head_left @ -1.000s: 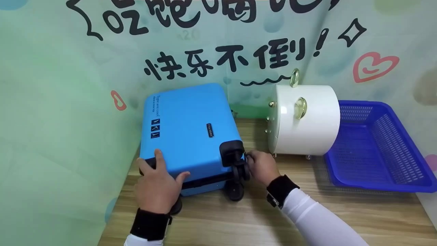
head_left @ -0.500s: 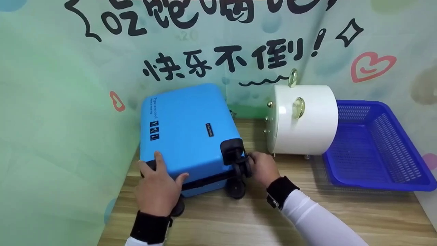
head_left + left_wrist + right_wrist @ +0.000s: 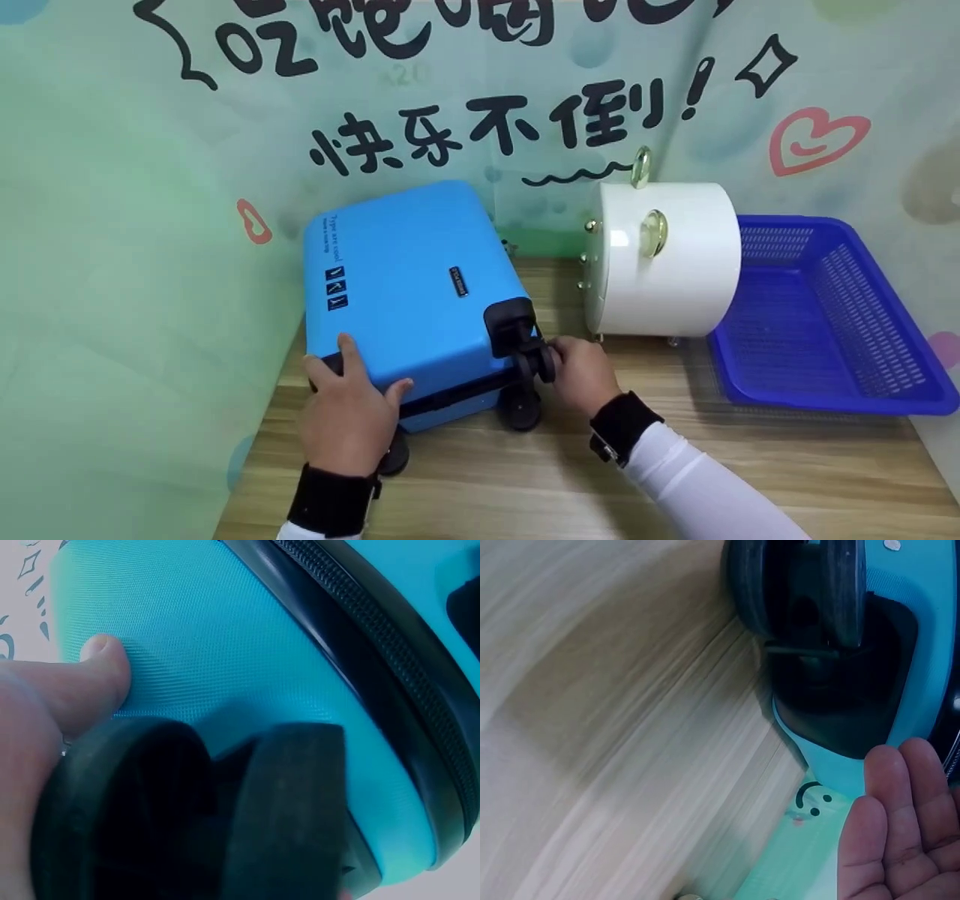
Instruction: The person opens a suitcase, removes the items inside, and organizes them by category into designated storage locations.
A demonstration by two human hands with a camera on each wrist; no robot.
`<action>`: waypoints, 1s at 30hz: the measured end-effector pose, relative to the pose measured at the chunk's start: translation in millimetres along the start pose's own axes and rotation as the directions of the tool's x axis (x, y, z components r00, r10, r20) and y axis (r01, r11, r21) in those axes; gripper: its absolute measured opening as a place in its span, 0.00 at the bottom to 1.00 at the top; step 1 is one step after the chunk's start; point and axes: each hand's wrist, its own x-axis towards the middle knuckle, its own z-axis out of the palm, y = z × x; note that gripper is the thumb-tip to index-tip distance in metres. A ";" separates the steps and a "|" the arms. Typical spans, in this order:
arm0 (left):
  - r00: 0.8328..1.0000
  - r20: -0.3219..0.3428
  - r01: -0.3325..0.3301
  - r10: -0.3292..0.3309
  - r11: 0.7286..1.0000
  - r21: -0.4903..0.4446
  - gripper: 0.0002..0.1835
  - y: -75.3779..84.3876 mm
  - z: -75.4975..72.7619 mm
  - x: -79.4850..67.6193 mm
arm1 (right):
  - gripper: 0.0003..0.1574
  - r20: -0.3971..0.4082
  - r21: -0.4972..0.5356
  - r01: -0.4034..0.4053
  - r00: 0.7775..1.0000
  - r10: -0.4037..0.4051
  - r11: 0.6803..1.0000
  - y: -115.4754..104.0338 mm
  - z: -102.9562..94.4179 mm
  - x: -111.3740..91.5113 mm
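Observation:
A small blue suitcase (image 3: pixel 409 281) lies on the table with its black caster wheels (image 3: pixel 520 405) toward me. My left hand (image 3: pixel 349 420) presses on its near left corner, fingers spread and thumb on the near edge. In the left wrist view the thumb (image 3: pixel 105 679) lies on the blue fabric side beside a wheel (image 3: pixel 285 810), and a black zipper (image 3: pixel 382 637) runs along the side. My right hand (image 3: pixel 585 371) is at the near right corner, its fingertips behind a wheel. The right wrist view shows three fingers (image 3: pixel 922 795) near the zipper; I cannot tell what the thumb and forefinger hold.
Right of the suitcase stands a white cylindrical container (image 3: pixel 675 259) with gold-coloured handles and knobs. A blue perforated plastic basket (image 3: pixel 892 300) sits beyond it at the right. A printed green backdrop (image 3: pixel 150 225) rises behind and left of the wooden table (image 3: pixel 480 495).
The suitcase has turned slightly counter-clockwise, its near end shifting a little right. My right hand has moved slightly right with that corner; my left hand stays on the near left corner.

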 end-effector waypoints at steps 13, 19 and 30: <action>0.998 0.056 0.024 -0.021 0.999 -0.038 0.54 6.6 -1.5 -2.2 | 0.09 0.005 -0.012 -0.033 0.999 0.033 0.999 1.5 -1.6 -1.8; 0.998 0.058 0.026 -0.024 0.999 -0.046 0.54 7.2 -1.0 -2.5 | 0.08 -0.041 -0.002 -0.045 0.998 0.045 0.999 -2.1 3.6 -11.9; 0.995 0.091 -0.045 0.049 0.998 -0.053 0.43 12.8 -18.1 -12.2 | 0.10 -0.086 -0.009 -0.080 0.993 0.079 0.997 0.6 7.1 6.2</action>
